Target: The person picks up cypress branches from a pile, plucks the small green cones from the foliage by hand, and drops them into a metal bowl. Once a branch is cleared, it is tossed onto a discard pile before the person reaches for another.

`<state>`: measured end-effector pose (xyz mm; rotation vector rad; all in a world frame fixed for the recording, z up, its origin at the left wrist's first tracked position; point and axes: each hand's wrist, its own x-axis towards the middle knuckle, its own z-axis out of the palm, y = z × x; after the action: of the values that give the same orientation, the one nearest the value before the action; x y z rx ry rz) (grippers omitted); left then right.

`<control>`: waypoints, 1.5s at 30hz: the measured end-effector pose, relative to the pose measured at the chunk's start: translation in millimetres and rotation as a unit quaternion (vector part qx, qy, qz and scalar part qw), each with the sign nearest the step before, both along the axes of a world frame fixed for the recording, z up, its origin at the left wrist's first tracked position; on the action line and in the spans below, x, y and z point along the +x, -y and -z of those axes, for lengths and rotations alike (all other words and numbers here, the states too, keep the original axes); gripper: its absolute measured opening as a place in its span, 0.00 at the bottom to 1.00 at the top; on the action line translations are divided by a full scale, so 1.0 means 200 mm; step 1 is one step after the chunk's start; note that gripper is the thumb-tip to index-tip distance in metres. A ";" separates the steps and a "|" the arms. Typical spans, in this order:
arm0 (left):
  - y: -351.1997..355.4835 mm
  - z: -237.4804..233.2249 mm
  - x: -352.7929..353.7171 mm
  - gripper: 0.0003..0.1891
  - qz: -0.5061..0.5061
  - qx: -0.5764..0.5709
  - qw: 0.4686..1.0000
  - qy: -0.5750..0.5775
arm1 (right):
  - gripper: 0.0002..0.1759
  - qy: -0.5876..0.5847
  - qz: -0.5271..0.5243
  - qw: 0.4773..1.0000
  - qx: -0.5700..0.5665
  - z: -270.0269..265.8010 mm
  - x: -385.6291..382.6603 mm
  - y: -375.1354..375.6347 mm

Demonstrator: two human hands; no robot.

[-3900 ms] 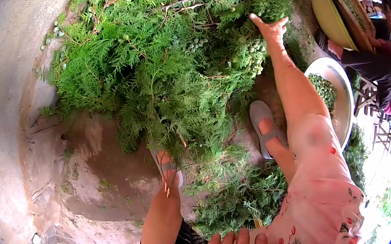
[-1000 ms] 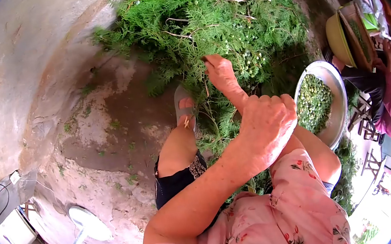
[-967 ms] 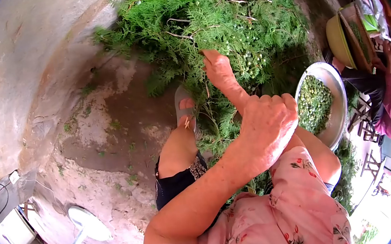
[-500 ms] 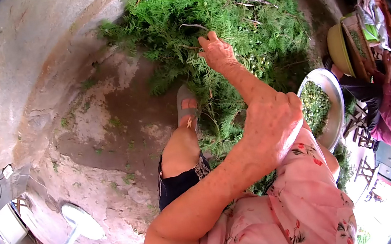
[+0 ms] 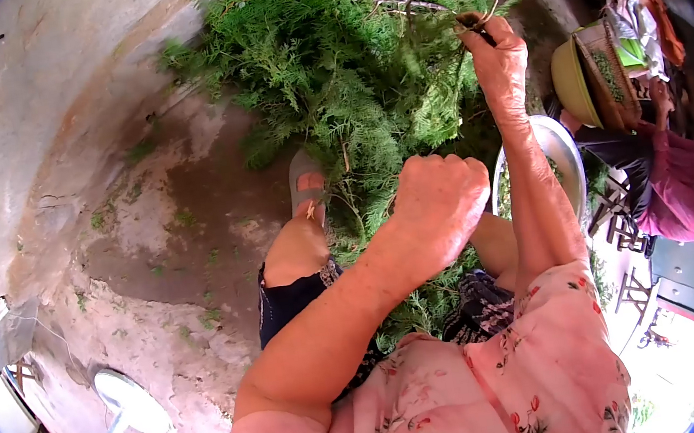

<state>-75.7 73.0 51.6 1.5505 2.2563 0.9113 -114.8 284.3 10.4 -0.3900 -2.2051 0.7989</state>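
Note:
My right hand (image 5: 500,65) is raised over the right side of a leafy green pile, its fingers closed around the woody stem of an evergreen branch (image 5: 443,103). The sprays of that branch hang down to the left of the hand. Nearer my body, my left hand (image 5: 442,204) is curled into a fist with its back toward me; whatever it may hold is hidden. Beyond both hands lies the pile of cut evergreen branches (image 5: 300,56), with small pale cones among the leaves. Partly behind my right forearm stands a metal basin (image 5: 568,154) with small green pieces in it.
At the right, a person in a purple top (image 5: 680,186) sits near a yellow bowl (image 5: 573,86) and a woven basket (image 5: 607,64). A white pedestal fan (image 5: 133,402) stands at lower left. My shoe (image 5: 306,182) rests on the dirt floor (image 5: 214,208) beside the pile.
My right hand has gone from the middle of the pile to the right, and now lifts an evergreen branch by its stem. My left fist has shifted slightly left, and the view has moved.

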 end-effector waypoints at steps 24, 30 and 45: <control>-0.11 0.11 0.11 0.10 -0.010 -0.076 0.997 0.015 | 0.09 0.005 0.059 0.996 -0.069 -0.56 0.55 0.02; -0.14 0.15 0.15 0.18 -0.047 0.123 0.875 0.466 | 0.08 -0.162 0.101 0.981 -0.016 -0.45 0.79 0.20; -0.01 -0.32 0.50 0.08 -0.130 0.169 0.664 0.716 | 0.17 -0.183 -0.020 0.976 -0.115 -0.31 1.27 0.88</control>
<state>23.6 74.9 115.3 0.1221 1.0591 1.7763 138.3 107.4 73.3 -0.2835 -1.7892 1.0619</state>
